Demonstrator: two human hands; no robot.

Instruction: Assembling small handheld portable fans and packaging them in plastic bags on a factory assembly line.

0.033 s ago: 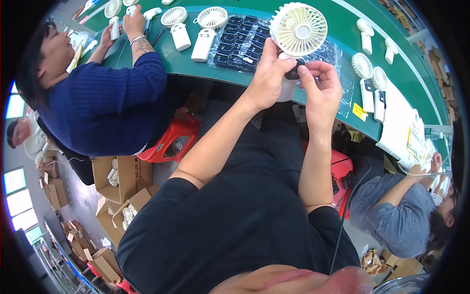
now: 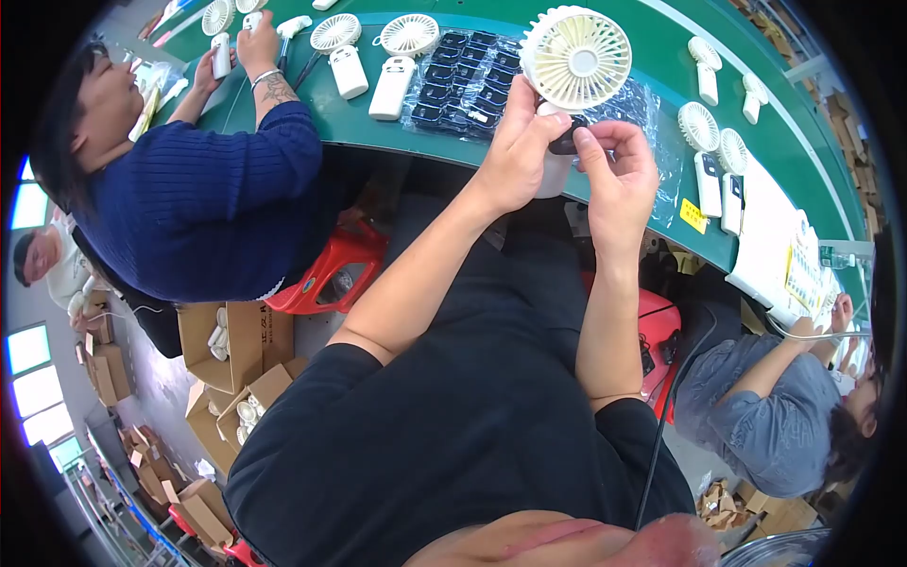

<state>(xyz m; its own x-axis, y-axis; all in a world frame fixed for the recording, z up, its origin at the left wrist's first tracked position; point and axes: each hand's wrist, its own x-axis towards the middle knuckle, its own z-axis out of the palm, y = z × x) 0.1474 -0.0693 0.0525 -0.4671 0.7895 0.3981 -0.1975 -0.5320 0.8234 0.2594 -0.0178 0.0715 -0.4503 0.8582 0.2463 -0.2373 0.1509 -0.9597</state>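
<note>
so my left hand (image 2: 513,159) is wrapped round a white handheld fan (image 2: 584,59), right hand (image 2: 621,180) pinching the small black piece (image 2: 564,144) on its handle, plastic-wrapped black parts (image 2: 461,83) just beyond both

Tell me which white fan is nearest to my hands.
The white fan at top centre, held in your left hand; the other fans are all farther away.

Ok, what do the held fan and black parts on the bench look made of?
Fan: likely moulded plastic, smooth off-white, judging by its even ribs. Black parts: perhaps plastic, given their matching shapes; glare from crinkled clear film, apparently plastic, obscures their finish.
</note>
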